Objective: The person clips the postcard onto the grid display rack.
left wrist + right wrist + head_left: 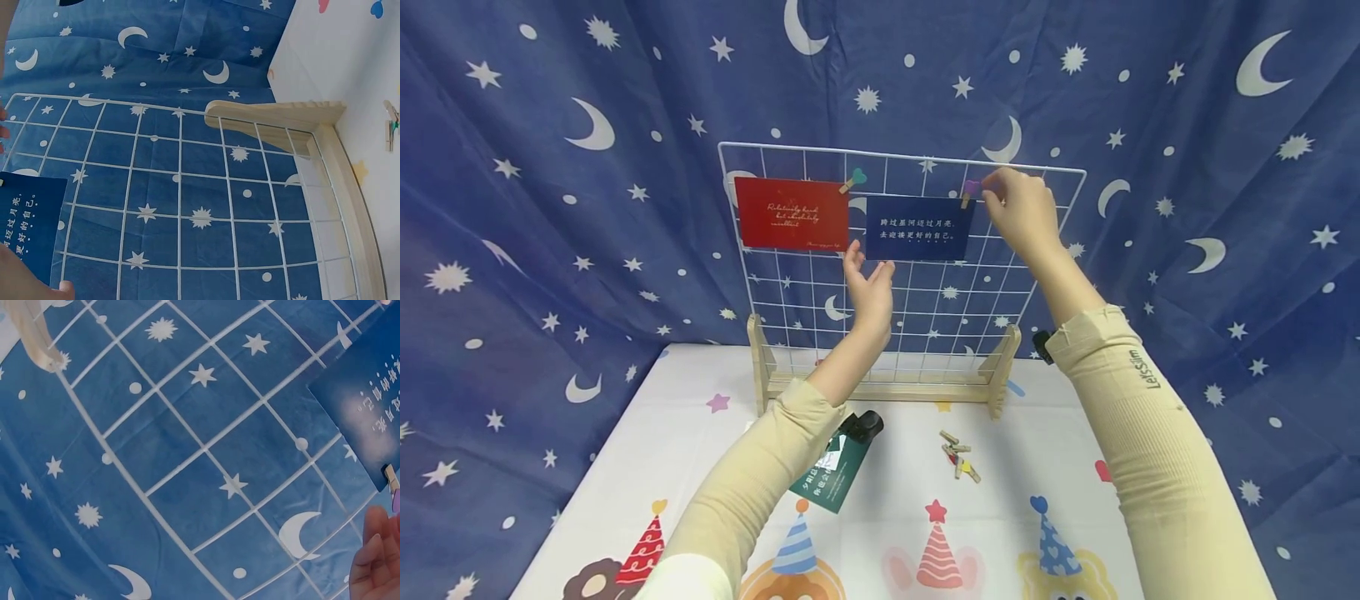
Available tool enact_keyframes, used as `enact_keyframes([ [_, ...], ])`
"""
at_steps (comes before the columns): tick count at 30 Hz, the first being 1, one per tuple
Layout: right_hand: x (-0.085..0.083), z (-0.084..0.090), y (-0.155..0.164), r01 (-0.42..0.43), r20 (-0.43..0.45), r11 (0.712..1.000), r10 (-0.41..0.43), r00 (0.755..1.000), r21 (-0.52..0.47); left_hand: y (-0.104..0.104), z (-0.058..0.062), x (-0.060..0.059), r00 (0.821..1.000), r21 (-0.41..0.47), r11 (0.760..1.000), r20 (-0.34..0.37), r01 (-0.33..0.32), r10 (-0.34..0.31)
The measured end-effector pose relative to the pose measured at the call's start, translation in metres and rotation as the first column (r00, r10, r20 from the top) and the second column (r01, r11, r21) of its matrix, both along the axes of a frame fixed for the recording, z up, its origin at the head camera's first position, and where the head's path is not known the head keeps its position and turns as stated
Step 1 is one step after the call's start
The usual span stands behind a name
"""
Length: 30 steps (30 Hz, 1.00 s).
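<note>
A white wire grid panel (917, 292) stands upright in a wooden stand (887, 385) on the table. A red card (791, 214) hangs on it from a teal heart clip (854, 178). Beside it hangs a navy card (919, 228) with white writing, also seen in the left wrist view (28, 225) and the right wrist view (369, 406). My right hand (991, 187) pinches the purple clip (972, 190) at the navy card's top right corner. My left hand (871, 260) is open below the card's lower left corner, fingertips (62, 289) touching its bottom edge.
On the party-print tablecloth (1000, 533) lie a green card (831, 477), a black object (861, 425) and several small wooden clips (958, 454). A blue star-and-moon curtain (550, 208) hangs behind the grid.
</note>
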State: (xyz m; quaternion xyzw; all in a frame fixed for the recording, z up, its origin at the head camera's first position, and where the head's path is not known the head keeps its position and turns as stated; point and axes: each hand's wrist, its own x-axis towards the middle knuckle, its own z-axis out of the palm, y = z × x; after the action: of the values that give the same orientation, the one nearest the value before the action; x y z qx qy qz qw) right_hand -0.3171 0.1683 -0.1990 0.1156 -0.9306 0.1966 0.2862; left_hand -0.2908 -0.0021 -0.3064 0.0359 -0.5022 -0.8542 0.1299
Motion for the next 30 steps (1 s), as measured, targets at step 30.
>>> enact_keyframes([
  [30, 0.031, -0.061, 0.016, -0.105, -0.088, 0.994, 0.103, 0.991, -0.026, -0.029, -0.028, 0.017, 0.997, -0.125, 0.991, -0.06, -0.054, 0.047],
])
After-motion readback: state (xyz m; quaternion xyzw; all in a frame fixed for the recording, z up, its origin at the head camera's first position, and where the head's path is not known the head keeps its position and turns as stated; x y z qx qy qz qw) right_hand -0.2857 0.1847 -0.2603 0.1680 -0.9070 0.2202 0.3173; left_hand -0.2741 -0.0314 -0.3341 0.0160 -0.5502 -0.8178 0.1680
